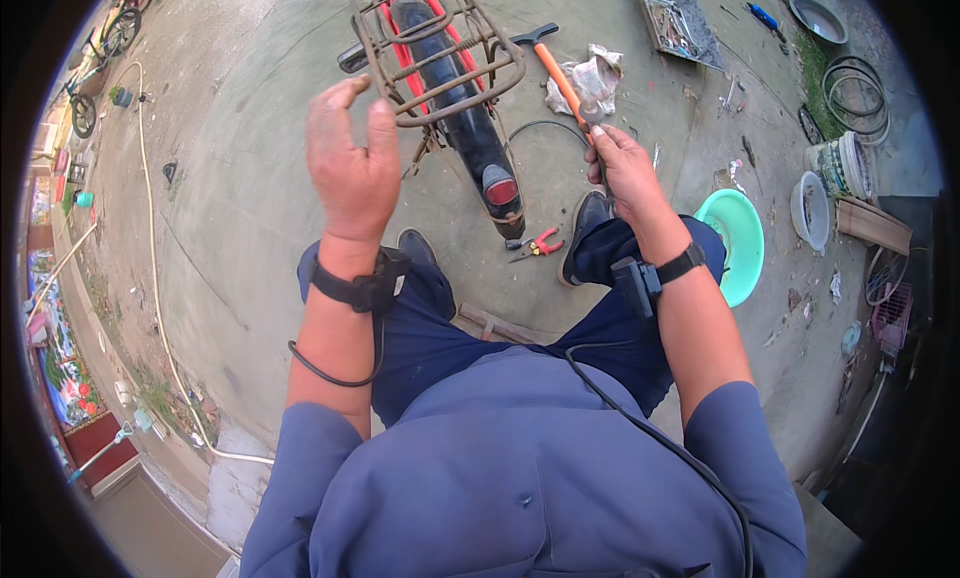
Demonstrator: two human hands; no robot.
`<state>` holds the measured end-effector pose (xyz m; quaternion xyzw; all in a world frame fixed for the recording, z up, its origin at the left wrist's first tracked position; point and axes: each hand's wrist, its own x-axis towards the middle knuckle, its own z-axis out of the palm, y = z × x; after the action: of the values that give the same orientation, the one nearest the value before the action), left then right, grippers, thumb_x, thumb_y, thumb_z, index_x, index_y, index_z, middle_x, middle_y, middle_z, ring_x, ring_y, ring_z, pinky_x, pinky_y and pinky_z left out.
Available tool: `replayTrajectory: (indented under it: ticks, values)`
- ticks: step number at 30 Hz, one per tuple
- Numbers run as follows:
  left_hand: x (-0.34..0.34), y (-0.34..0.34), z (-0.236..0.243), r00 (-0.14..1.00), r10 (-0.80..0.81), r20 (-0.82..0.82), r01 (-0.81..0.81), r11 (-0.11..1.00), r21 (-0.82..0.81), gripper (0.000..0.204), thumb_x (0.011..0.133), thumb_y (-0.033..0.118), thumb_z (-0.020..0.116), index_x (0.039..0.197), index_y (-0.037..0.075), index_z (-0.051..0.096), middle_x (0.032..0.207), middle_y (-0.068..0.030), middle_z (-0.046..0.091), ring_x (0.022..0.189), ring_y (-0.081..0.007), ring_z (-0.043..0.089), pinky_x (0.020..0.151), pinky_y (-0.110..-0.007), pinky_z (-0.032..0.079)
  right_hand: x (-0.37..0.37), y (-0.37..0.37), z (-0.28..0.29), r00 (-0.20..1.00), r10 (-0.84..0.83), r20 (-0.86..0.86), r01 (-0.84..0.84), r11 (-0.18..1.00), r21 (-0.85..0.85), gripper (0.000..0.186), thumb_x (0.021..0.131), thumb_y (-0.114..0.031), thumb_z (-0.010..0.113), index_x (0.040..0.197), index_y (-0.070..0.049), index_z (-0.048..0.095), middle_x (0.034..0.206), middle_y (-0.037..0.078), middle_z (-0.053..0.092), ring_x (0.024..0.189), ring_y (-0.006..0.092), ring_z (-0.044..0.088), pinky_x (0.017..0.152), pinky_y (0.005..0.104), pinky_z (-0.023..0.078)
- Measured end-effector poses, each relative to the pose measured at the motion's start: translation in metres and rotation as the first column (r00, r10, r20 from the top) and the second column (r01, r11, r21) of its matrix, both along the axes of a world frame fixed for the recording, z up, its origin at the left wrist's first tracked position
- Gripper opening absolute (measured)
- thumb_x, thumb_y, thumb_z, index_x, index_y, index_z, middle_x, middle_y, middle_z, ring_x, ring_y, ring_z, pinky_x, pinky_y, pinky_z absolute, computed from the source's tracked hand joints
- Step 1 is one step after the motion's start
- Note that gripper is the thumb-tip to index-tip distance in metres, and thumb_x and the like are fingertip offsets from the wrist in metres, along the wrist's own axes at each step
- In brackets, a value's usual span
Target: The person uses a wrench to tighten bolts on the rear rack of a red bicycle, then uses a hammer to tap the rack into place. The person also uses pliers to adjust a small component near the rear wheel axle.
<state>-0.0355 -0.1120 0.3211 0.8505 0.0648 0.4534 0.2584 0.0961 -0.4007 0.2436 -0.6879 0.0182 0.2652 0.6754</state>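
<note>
My left hand [350, 163] is raised beside the rusty metal rear rack [425, 78] of a bicycle, its fingers apart and nothing in it. Under the rack run a red frame and a black rear mudguard [465, 138] with a red reflector [500, 187]. My right hand [627, 168] is closed around a dark metal tool [594, 111] that looks like a wrench; the palm hides its middle. Just beyond that hand, a hammer [560, 78] with an orange handle and black head lies next to a crumpled whitish cloth [590, 78].
Red-handled pliers [545, 242] lie between my shoes. At right are a green basin [735, 246], a tray of tools [675, 23], a white bucket [842, 165] and a coiled hose [857, 98]. A long pale hose [150, 208] runs along the left.
</note>
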Motion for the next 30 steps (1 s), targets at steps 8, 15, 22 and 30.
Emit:
replayTrajectory:
  ticks: [8, 15, 22, 30]
  values:
    - [0.056, 0.045, -0.022, 0.952, -0.305, -0.037, 0.226, 0.776, -0.589, 0.039, 0.099, 0.017, 0.048, 0.131, -0.005, 0.056, 0.143, -0.0188, 0.051, 0.136, -0.0284, 0.045, 0.117, -0.04, 0.028, 0.066, 0.063, -0.142, 0.977, 0.181, -0.113, -0.204, 0.948, -0.243, 0.038, 0.099, -0.026, 0.057, 0.127, -0.001, 0.063, 0.082, 0.002, 0.059, 0.068, 0.0116, 0.053, 0.061, 0.0273, 0.045]
    - [0.074, 0.06, -0.046, 0.949, -0.315, -0.014, 0.213, 0.674, -0.707, 0.055, 0.091, 0.031, 0.054, 0.134, -0.004, 0.051, 0.156, -0.0202, 0.033, 0.146, -0.0306, 0.031, 0.121, -0.045, 0.018, 0.083, 0.105, -0.198, 0.971, 0.185, -0.151, -0.224, 0.925, -0.308, 0.04, 0.098, -0.022, 0.059, 0.132, -0.003, 0.063, 0.079, 0.001, 0.059, 0.067, 0.0118, 0.052, 0.063, 0.028, 0.046]
    - [0.083, 0.064, -0.059, 0.933, -0.331, 0.141, 0.321, 0.587, -0.743, 0.06, 0.085, 0.033, 0.066, 0.129, -0.004, 0.052, 0.154, -0.0198, 0.032, 0.144, -0.0339, 0.035, 0.116, -0.048, 0.032, 0.084, 0.121, -0.208, 0.971, 0.193, -0.142, -0.225, 0.937, -0.265, 0.04, 0.097, -0.02, 0.061, 0.134, -0.004, 0.062, 0.079, -0.001, 0.059, 0.068, 0.0099, 0.05, 0.064, 0.0277, 0.046]
    - [0.084, 0.063, -0.064, 0.923, -0.336, 0.189, 0.357, 0.559, -0.749, 0.059, 0.084, 0.035, 0.068, 0.13, 0.001, 0.054, 0.153, -0.0178, 0.033, 0.138, -0.0418, 0.041, 0.111, -0.053, 0.037, 0.085, 0.126, -0.21, 0.979, 0.162, -0.121, -0.19, 0.942, -0.277, 0.041, 0.097, -0.019, 0.062, 0.136, -0.004, 0.06, 0.082, -0.001, 0.06, 0.069, 0.0105, 0.05, 0.066, 0.0282, 0.047]
